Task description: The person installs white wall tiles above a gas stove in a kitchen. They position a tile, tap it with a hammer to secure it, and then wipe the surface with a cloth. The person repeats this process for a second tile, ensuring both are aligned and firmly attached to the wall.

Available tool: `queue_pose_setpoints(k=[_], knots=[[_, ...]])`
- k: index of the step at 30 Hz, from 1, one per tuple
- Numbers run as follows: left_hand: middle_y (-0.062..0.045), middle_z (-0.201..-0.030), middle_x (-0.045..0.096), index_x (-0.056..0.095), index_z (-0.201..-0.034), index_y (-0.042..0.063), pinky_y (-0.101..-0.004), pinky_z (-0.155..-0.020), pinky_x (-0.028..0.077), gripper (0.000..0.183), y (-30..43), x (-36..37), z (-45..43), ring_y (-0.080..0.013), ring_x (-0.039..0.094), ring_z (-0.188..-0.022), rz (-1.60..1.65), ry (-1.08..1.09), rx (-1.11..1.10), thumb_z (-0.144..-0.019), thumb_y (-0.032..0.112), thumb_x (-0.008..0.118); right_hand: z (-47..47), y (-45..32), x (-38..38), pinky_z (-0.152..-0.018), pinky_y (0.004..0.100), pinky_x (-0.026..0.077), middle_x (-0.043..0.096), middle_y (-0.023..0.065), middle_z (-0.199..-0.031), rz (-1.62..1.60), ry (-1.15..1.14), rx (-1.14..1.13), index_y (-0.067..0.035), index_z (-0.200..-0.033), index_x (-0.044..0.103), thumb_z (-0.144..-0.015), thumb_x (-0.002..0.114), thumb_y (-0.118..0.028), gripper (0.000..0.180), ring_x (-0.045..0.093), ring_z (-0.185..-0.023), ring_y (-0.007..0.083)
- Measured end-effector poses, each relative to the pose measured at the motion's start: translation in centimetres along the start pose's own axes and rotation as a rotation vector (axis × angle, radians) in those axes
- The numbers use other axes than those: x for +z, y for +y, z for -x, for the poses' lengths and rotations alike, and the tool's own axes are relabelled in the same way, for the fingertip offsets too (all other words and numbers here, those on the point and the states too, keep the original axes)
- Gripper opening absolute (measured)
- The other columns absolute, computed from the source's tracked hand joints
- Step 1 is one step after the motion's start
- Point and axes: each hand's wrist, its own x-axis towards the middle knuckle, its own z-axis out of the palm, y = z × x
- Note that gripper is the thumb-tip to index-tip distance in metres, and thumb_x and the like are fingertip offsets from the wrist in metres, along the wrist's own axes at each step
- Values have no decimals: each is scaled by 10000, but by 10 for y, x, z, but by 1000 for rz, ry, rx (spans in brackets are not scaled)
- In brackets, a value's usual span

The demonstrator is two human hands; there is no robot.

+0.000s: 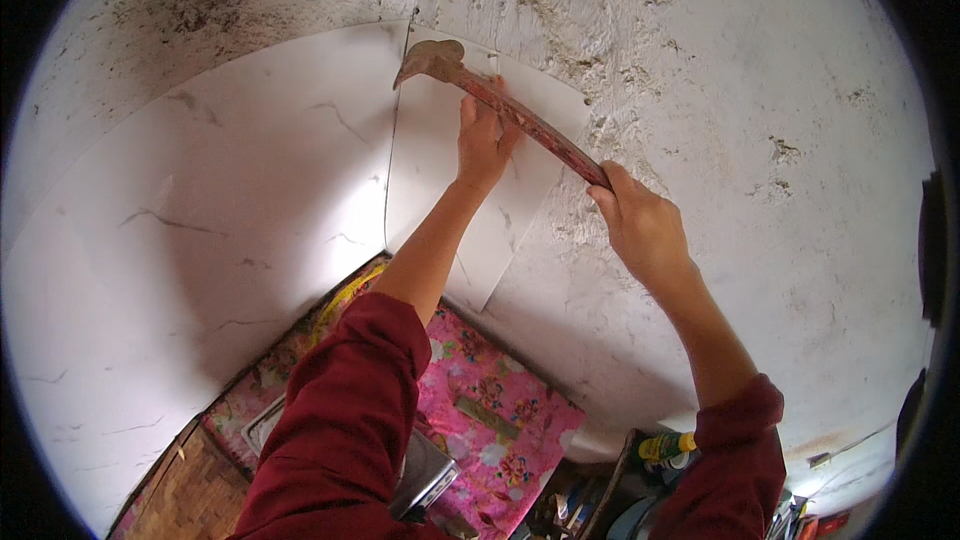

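Observation:
My right hand (645, 221) grips the end of a worn red handle on a claw hammer (540, 127). The hammer's rusty head (435, 60) hangs in front of the wall corner, up and to the left. Behind the handle, my left hand (484, 142) is raised at a white marble-patterned panel (442, 202) on the right-hand wall. The handle covers part of its fingers. A small nail-like thing (493, 55) shows just above the fingertips; whether they pinch it cannot be made out. Another dark fixing (587, 101) marks the panel's upper right corner.
A larger marble-patterned panel (262, 240) lines the left wall. Rough, flaking plaster (750, 127) covers the right wall. Below, a pink floral cloth (487, 375) carries a flat strip (487, 418), a metal-sided device (427, 472) and a yellow measuring tape (349, 292). A yellow-green container (664, 448) stands lower right.

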Motion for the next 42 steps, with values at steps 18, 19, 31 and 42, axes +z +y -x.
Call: queue_pose_setpoints(k=[18,19,31,42], knots=[[-201,-1411,405,424,-1423,20,-445,-1112,307,642,-7,7,5,-367,349,-1340,2,-38,42,-841,102,682,8,26,13,-475,430,520,625,148,-677,128,-39,6,-61,-1011,538,-974,538,-371,312,636,-548,336],[-199,-1413,402,424,-1422,18,-443,-1109,315,644,-8,7,4,-364,355,-1333,2,-39,46,-838,101,682,9,26,13,-476,428,520,624,149,-680,146,-49,10,-61,-1010,542,-973,539,-374,315,635,-547,334],[-182,-1412,408,428,-1427,28,-416,-1084,345,634,-4,6,5,-355,389,-1295,-94,-56,20,-844,106,666,3,33,32,-488,435,527,641,165,-683,68,-32,30,-55,-1041,531,-987,510,-378,328,649,-571,351],[-191,-1398,426,467,-1403,50,-438,-1056,353,613,-10,6,5,-365,384,-1286,-123,-41,45,-850,189,692,-4,41,27,-518,439,521,656,153,-715,122,-77,51,-52,-1099,538,-986,511,-371,339,655,-619,339]])
